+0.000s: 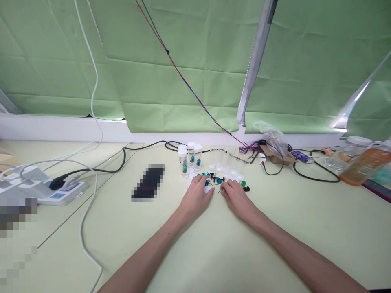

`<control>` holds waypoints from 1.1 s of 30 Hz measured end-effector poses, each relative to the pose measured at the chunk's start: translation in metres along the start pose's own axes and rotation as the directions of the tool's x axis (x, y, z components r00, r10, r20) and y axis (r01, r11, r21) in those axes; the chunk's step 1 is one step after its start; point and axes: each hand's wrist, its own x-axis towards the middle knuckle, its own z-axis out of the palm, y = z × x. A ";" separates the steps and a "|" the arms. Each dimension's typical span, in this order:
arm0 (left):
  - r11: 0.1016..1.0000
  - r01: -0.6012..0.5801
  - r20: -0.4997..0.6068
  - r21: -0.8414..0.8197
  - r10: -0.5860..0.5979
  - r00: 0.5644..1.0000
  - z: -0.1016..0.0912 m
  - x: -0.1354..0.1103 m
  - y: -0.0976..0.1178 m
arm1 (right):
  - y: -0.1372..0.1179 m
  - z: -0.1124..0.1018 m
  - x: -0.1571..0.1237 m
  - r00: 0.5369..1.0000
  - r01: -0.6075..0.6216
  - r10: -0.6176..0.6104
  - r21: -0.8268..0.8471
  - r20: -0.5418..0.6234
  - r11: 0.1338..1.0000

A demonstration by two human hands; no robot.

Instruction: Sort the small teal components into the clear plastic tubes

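Observation:
My left hand point(197, 192) rests at the left side of a small pile of blue, black and green parts point(217, 180). Its thumb stands apart from the fingers, beside a white round piece point(208, 189) partly under the palm. On the right, my right hand point(235, 196) has its fingers curled and pressed together at the pile's near edge. A tiny thin metal piece point(219, 192) shows by those fingertips; what they pinch, if anything, is too small to make out. Behind my left hand stand several clear tubes point(198, 158) with white caps and blue-green parts inside. More clear tubes point(226, 156) stand behind the pile.
A dark pixelated rectangle point(148, 182) lies left of the hands. Farther left is a white power strip point(61, 197) with plugs and cables. Wires, a cardboard box point(276, 156) and an orange-filled bottle point(365, 165) are at right. Green blinds point(189, 101) hang behind.

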 end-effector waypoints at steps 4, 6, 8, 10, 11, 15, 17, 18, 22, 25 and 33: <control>1.000 0.015 0.017 0.001 -0.015 1.000 -0.002 0.001 0.002 | 0.002 0.002 0.001 1.000 -0.007 0.007 0.018 0.000 1.000; 1.000 0.020 0.019 0.003 -0.020 1.000 -0.003 0.001 0.003 | 0.003 0.002 0.001 1.000 -0.006 0.006 0.017 -0.001 1.000; 0.999 0.030 0.024 0.013 -0.030 0.999 -0.004 0.001 0.003 | 0.003 0.003 0.001 1.000 -0.006 0.006 0.012 -0.002 1.000; 0.999 0.037 0.031 0.019 -0.037 0.999 -0.005 0.001 0.004 | 0.003 0.003 0.002 1.000 -0.004 0.004 0.004 -0.003 1.000; 0.999 0.037 0.034 0.020 -0.038 0.999 -0.005 0.001 0.004 | 0.003 0.002 0.002 1.000 -0.003 0.003 0.001 -0.002 1.000; 0.999 0.029 0.055 0.025 -0.030 0.998 -0.005 0.001 0.003 | 0.006 0.003 0.003 1.000 -0.008 0.008 0.007 0.001 1.000; 0.999 0.028 0.063 0.034 -0.030 0.998 -0.006 0.000 0.003 | 0.010 0.004 0.003 1.000 -0.008 0.008 0.017 -0.013 1.000; 0.999 0.027 0.065 0.039 -0.029 0.997 -0.006 0.000 0.003 | 0.011 0.005 0.002 1.000 -0.008 0.008 0.023 -0.018 1.000; 0.999 0.003 0.068 0.045 -0.006 0.998 -0.006 -0.001 0.002 | 0.013 0.005 0.002 1.000 -0.009 0.009 0.031 -0.029 0.999; 0.998 -0.017 0.076 0.053 0.013 0.997 -0.005 -0.002 0.002 | 0.010 0.003 0.002 1.000 -0.010 0.011 0.026 -0.024 1.000; 0.995 -0.022 0.098 0.098 0.012 0.995 -0.004 -0.004 0.004 | 0.007 0.000 0.002 0.999 -0.036 0.038 0.057 -0.036 0.998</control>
